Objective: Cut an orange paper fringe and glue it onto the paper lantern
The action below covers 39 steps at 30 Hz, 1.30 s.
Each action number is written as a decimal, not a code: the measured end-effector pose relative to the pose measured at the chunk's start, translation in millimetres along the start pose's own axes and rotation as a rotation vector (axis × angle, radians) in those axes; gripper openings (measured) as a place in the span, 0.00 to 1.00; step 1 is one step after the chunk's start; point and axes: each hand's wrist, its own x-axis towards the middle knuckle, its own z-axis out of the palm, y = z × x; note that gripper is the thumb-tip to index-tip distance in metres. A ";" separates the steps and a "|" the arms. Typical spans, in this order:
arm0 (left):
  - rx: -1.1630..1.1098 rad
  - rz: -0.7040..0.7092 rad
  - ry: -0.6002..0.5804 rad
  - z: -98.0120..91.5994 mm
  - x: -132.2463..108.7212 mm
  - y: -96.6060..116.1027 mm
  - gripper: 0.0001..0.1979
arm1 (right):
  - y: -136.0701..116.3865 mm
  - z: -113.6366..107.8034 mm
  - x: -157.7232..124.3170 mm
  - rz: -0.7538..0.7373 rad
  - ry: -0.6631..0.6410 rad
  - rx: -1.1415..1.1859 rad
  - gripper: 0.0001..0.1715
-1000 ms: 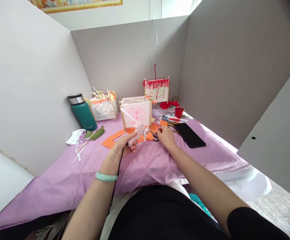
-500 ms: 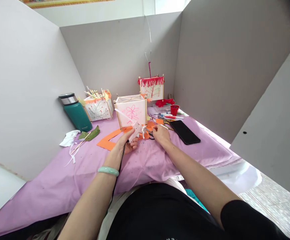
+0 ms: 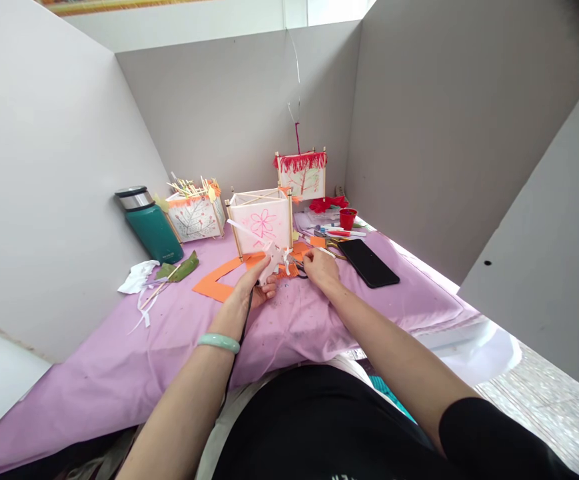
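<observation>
My left hand is wrapped round a pale pink glue gun, whose long white glue stick slants up and back to the left. A black cord runs from it down along my wrist. Close to its right, my right hand is closed, its fingertips bent down by a small white piece and a pair of dark-handled scissors. What those fingers pinch is hidden. Orange paper lies cut beneath and beside my hands. Just behind stands a square paper lantern with a pink flower drawing and wooden-stick corners.
At left are a teal bottle, a stick-filled paper lantern, a leaf and white tissue. At right lie a black phone, markers and a red cup. A red-fringed lantern hangs behind. Grey panels enclose the table.
Both hands stay almost in place, the glue gun still in my left hand. The whole view has shifted very slightly.
</observation>
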 end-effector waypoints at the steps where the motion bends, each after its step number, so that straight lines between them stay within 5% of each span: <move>1: 0.007 0.005 0.006 0.0 0.5 -0.4 0.16 | 0.0 0.3 0.1 0.001 -0.001 -0.002 0.14; 13: 0.022 -0.009 0.045 3.7 0.3 -0.8 0.16 | -4.7 -3.8 -3.2 0.010 -0.058 -0.041 0.14; 18: 0.001 0.005 0.030 2.1 -0.3 -0.8 0.14 | -5.4 -3.2 -6.9 -0.048 -0.108 -0.040 0.22; 39: 0.057 0.009 0.051 4.5 -1.4 -1.3 0.14 | -0.8 2.6 -6.0 -0.123 -0.096 -0.115 0.17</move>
